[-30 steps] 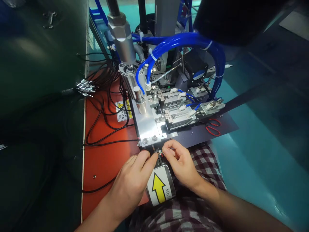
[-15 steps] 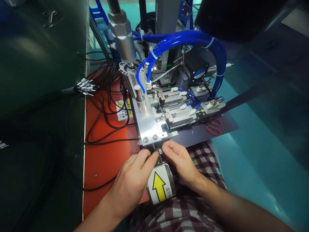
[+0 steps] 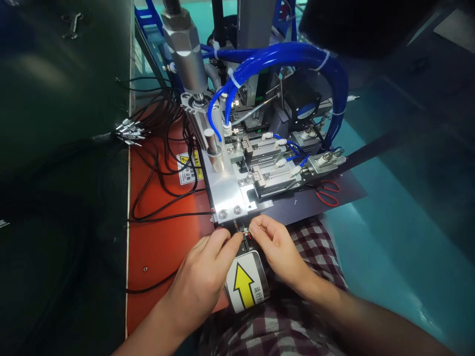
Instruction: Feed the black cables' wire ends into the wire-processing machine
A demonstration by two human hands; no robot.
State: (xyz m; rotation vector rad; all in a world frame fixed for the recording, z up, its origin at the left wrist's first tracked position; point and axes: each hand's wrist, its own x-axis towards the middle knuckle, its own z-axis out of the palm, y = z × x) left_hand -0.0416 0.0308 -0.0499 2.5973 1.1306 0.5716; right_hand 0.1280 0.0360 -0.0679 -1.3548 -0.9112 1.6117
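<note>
At the front end of the machine, my two hands are close together over a small bundle of thin coloured wires [image 3: 247,231], red and white among them. My left hand [image 3: 206,269] is closed, its thumb and index finger pinching at the left side of the wires. From the right, my right hand [image 3: 276,242] pinches the other side with thumb and forefinger. The fingertips hide most of the bundle. Just above is a bright metal plate [image 3: 224,198] with two bolts, and below lies a white label with a yellow arrow [image 3: 243,284].
Black cables [image 3: 159,170] with silver ends [image 3: 129,131] spread over the orange board [image 3: 163,257] at left. Blue air hoses [image 3: 289,54] arch above the pneumatic cylinders [image 3: 276,173]. Red-handled scissors [image 3: 328,193] lie at right. A wrench [image 3: 73,25] rests on the dark green surface.
The view has shifted very slightly. Both hands stay almost in place, still pinching at the thin wires, with only tiny finger movement.
</note>
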